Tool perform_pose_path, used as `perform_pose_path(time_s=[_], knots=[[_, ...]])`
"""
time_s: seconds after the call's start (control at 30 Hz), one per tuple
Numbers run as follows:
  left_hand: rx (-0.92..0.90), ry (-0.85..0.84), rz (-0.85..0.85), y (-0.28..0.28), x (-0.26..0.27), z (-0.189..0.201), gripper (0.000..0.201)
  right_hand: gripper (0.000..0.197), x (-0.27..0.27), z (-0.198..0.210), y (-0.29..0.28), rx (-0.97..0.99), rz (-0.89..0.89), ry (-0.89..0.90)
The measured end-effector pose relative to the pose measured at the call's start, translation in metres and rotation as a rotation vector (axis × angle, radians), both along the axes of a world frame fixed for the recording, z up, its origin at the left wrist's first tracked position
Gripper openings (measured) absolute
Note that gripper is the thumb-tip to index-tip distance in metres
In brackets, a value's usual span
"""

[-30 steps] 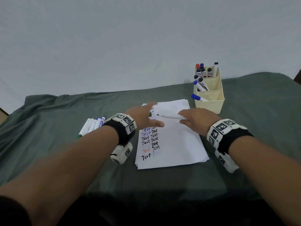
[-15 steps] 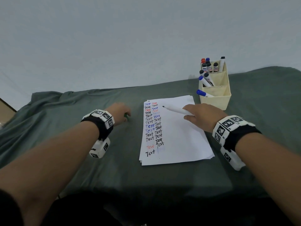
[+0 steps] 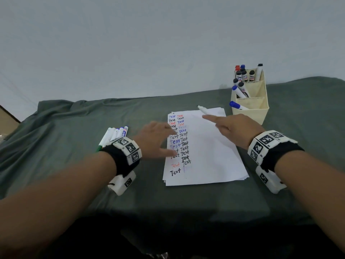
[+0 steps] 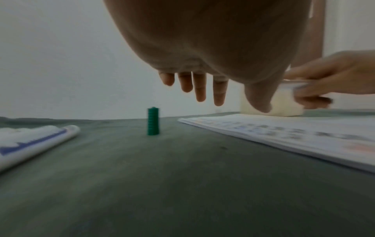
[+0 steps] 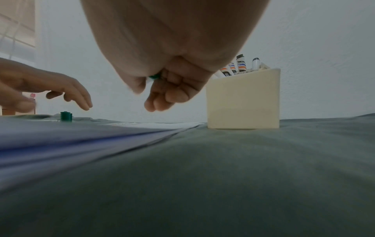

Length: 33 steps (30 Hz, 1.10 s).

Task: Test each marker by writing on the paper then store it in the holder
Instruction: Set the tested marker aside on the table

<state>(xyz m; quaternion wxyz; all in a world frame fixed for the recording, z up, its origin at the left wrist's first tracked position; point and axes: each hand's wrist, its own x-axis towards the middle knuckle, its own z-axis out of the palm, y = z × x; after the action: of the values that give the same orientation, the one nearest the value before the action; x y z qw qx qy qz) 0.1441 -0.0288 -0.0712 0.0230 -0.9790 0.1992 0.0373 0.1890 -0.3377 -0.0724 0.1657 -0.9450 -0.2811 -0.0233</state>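
Head view, centre frame: right hand (image 3: 233,130) grip holding white marker (image 3: 204,110) over paper (image 3: 209,152). Left hand (image 3: 155,139) grip wide, fingers spread, at paper's left edge. Green cap (image 4: 153,121) upright on bench (image 3: 74,128). Holder (image 3: 250,107) upper right.

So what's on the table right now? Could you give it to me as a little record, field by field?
left hand: open, fingers spread, at the paper's left edge
right hand: holds an uncapped marker over the paper
green cap: standing upright on the cloth, left of the paper
paper stack: two columns of "Test" in black, blue and red
holder: cream, three compartments, markers in each
untested markers: lying in a bunch at the left
table cover: grey-green cloth
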Motion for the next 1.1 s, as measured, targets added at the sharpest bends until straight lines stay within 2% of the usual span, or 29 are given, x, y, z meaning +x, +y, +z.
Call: perform_pose_path(time_s=[0.07,0.2,0.3,0.4,0.43,0.47,0.53,0.6,0.63,0.7,0.83,0.97,1.1], knots=[[0.058,0.113,-0.016,-0.007,-0.014,-0.011,0.103,0.047,-0.001,-0.002,0.0,0.064,-0.031,-0.006],[0.067,0.342,0.016,-0.004,-0.022,-0.027,0.114,0.049,-0.006,0.003,0.001,0.082,-0.02,0.02],[0.076,0.367,0.008,-0.003,-0.019,-0.031,0.117,0.044,-0.009,0.012,0.001,0.145,0.007,0.054],[0.057,0.366,0.001,-0.003,-0.019,-0.034,0.118,0.018,-0.017,0.023,0.008,0.534,-0.087,0.12],[0.046,0.374,0.002,-0.003,-0.019,-0.035,0.118,0.013,-0.019,0.026,0.013,0.65,-0.128,0.111],[0.036,0.381,0.005,-0.003,-0.019,-0.035,0.118,0.016,-0.022,0.028,0.019,0.764,-0.166,0.137],[0.032,0.387,0.006,-0.003,-0.02,-0.034,0.116,0.023,-0.028,0.026,0.032,1.078,-0.23,0.359],[0.042,0.394,0.005,-0.004,-0.02,-0.033,0.112,0.013,-0.038,0.015,0.045,1.342,-0.243,0.69],[0.049,0.399,0.007,-0.005,-0.02,-0.032,0.11,0.006,-0.044,0.008,0.052,1.383,-0.24,0.809],[0.059,0.412,0.014,-0.007,-0.021,-0.029,0.104,0.016,-0.056,-0.01,0.062,1.346,-0.222,0.907],[0.041,0.427,0.032,-0.01,-0.023,-0.025,0.096,0.025,-0.066,-0.027,0.072,1.214,-0.131,0.847],[0.031,0.44,0.033,-0.01,-0.022,-0.025,0.09,0.024,-0.068,-0.026,0.073,1.154,-0.106,0.793],[0.019,0.433,0.048,-0.01,-0.02,-0.027,0.089,0.015,-0.074,-0.021,0.076,0.975,-0.089,0.672]])
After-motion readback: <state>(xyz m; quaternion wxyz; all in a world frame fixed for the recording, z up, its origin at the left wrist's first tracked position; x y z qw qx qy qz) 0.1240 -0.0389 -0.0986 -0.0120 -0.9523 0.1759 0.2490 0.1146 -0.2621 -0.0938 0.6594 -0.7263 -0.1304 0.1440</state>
